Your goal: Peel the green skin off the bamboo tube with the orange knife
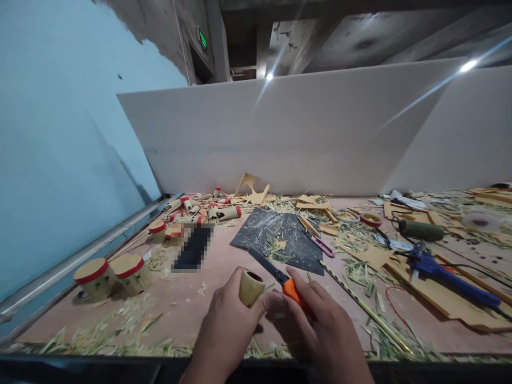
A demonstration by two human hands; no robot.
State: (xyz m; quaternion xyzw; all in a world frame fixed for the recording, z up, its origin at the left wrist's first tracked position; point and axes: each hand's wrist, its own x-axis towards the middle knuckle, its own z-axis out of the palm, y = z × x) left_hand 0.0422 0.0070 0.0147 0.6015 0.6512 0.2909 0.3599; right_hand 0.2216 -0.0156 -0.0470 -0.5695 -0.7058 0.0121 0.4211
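My left hand (224, 320) is closed round a short bamboo tube (251, 289), its hollow end facing up and away. In my right hand (320, 320) is a utility knife (294, 293) with an orange handle, its dark blade pointing up and to the left past the tube. The blade stands apart from the tube's rim. My left thumb reaches toward the fingers of my right hand. Beyond both hands lies a black cutting mat (276, 240) strewn with shavings.
Bamboo cups with red rims (94, 277) stand at the left. A purple cutter (322, 245) lies by the mat. To the right are a patterned pencil-like stick (364, 306), a blue glue gun (452, 277), wood sheets (428, 298) and a green bamboo piece (421, 230). A white panel (280, 133) closes the back.
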